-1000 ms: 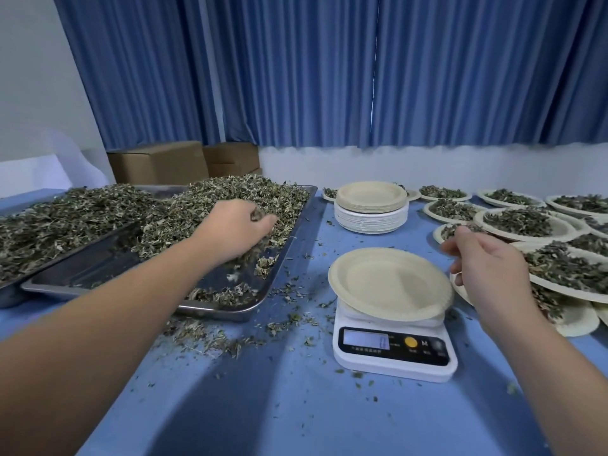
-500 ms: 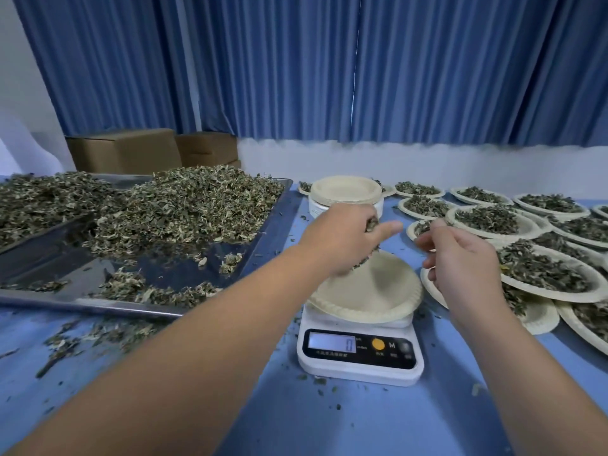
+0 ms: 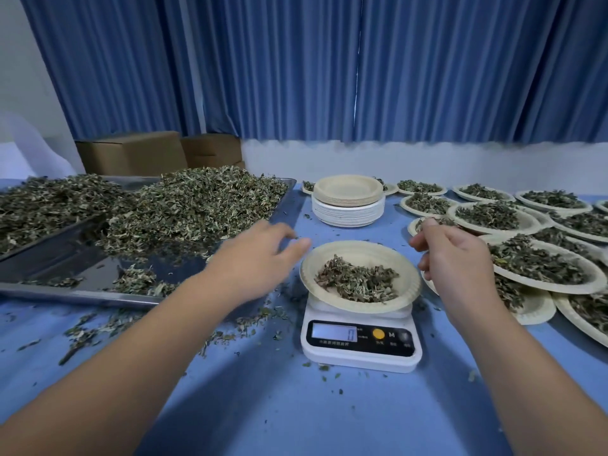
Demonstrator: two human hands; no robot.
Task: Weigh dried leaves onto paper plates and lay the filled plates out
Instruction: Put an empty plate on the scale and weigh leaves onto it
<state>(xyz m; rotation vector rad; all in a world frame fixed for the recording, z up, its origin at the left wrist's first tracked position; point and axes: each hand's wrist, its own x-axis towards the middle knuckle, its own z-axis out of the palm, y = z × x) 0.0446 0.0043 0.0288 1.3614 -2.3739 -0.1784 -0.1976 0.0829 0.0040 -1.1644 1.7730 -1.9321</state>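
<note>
Tray (image 3: 65, 291): left of your left hand, heaped with dried leaves (image 3: 197, 205).
Left hand (image 3: 260, 255): blurred, fingers spread, holding nothing, just left of the plate.
Plate (image 3: 362, 251): between your hands, on the scale (image 3: 362, 350), carrying a small heap (image 3: 358, 281) of leaves.
Right hand (image 3: 460, 261): fingers loosely curled, nothing seen in them, just right of the plate.
Filled plates (image 3: 543, 264): overlapping, right of and beyond your right hand.

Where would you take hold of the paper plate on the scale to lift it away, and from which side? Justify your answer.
Grip the plate by its bare raised rim on the right, where it overhangs the scale: fingers under, thumb on top. The leaves lie heaped in the middle, leaving the rim free, and the right hand hovers beside that edge. Probably best kept level.
</note>
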